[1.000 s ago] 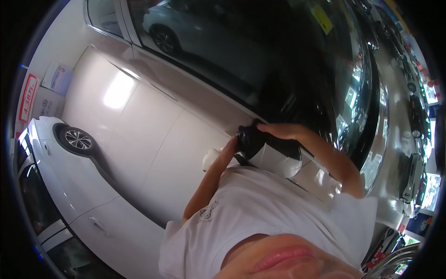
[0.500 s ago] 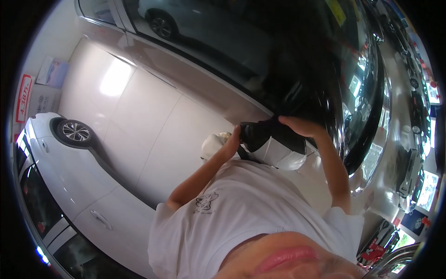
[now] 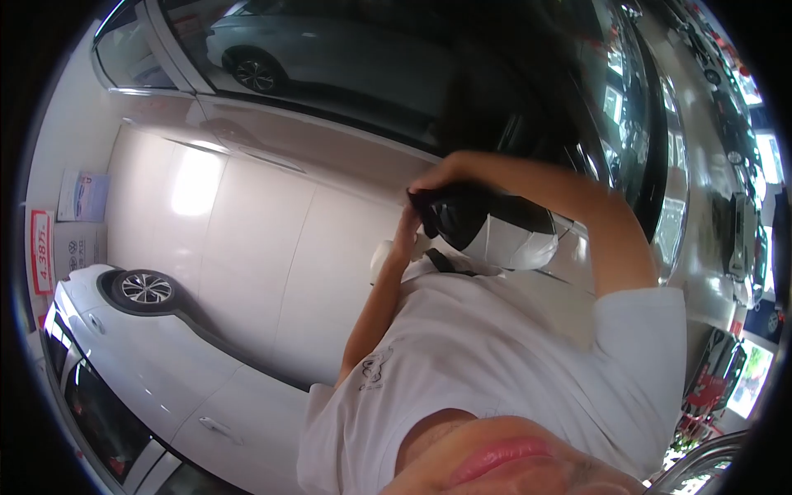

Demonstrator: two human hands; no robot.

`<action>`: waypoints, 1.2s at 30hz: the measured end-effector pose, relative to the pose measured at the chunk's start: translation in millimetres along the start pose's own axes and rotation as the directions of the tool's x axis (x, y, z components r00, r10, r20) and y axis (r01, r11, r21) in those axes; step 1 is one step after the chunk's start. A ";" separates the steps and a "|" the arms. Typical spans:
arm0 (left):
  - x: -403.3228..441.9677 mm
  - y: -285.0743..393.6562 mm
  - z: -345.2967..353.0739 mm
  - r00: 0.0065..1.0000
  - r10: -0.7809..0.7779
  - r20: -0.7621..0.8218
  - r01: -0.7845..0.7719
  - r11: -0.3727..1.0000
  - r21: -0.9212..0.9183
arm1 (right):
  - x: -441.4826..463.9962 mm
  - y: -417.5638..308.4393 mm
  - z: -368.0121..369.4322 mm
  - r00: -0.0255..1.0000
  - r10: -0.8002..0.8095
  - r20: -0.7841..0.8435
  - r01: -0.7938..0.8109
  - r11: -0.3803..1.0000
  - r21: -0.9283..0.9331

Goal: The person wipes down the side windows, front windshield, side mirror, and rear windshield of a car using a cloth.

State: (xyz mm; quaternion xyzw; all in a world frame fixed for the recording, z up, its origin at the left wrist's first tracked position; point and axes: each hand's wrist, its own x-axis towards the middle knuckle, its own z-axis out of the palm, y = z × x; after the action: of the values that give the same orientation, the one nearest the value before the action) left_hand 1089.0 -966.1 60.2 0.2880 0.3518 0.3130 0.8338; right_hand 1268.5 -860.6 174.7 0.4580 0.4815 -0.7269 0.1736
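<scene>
A car's side mirror, glossy black on one part and whitish on the other, juts out in front of my chest. My right hand reaches across the mirror to its left end, fingers closed on a dark cloth. The cloth hangs at that end, against the black part. My left hand is raised edge-on beside the cloth and the mirror's left end. Its fingertips are partly hidden there, so whether they grip the cloth is unclear.
The dark-windowed car fills the space ahead. A white car stands at the left, with price signs beyond it. Pale floor tiles lie between the cars. More cars line the right side.
My right hand has swung left across the mirror, bringing the dark cloth to its left end, close to my left hand. My left hand has shifted slightly up and left. The view has turned a little.
</scene>
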 end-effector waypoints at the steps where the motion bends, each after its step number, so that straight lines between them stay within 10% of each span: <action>1: -4.9 2.7 -1.3 0.998 0.057 -0.003 -0.057 0.998 -0.016 | -6.5 -21.3 8.3 0.996 0.047 -0.082 -0.048 0.999 -0.011; 3: -13.6 27.6 6.5 0.999 -0.039 -0.026 0.028 0.947 -0.319 | -25.2 -59.0 20.1 0.997 -0.002 -0.079 0.003 1.000 0.003; 8: -78.6 92.9 15.0 0.996 0.085 0.015 -0.085 0.996 -0.008 | -108.1 -113.2 44.9 0.964 -0.069 -0.257 0.069 0.998 -0.008; 11: -93.1 114.7 2.2 0.989 0.135 0.064 -0.143 0.980 0.141 | -168.9 -101.1 65.3 0.963 -0.108 -0.249 0.188 0.925 0.329; 13: -82.1 124.7 6.2 0.950 0.250 0.187 -0.277 0.951 0.136 | -197.4 -69.9 91.9 0.787 -0.221 -0.577 0.559 0.651 0.513; 15: -70.5 136.4 18.0 0.906 0.309 0.290 -0.395 0.863 0.315 | -222.5 -48.2 114.4 0.730 -0.090 -0.677 0.683 0.094 0.724; 18: -53.4 175.1 101.0 0.831 0.219 0.512 -0.541 0.534 0.650 | -214.0 51.9 170.4 0.329 -0.325 -0.887 0.738 -0.498 0.456; 21: -39.7 161.2 130.1 0.868 0.174 0.466 -0.477 0.553 0.683 | -194.1 134.3 259.6 -0.053 0.013 -0.999 0.968 -0.245 -0.054; 26: -20.1 145.2 165.0 0.904 0.051 0.425 -0.400 0.452 0.797 | -180.1 163.2 346.8 0.148 0.439 -0.886 0.947 -0.321 -0.001; 36: -6.8 150.7 169.2 0.847 -0.108 0.521 -0.431 0.435 0.790 | -78.4 177.5 358.0 0.194 0.480 -0.856 0.740 -0.644 -0.193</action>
State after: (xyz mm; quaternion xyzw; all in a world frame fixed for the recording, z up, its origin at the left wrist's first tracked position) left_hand 1166.8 -918.8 267.8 0.7835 0.2032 0.0781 0.5820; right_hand 1253.8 -1267.3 185.9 0.2468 -0.1947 -0.3647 -0.8765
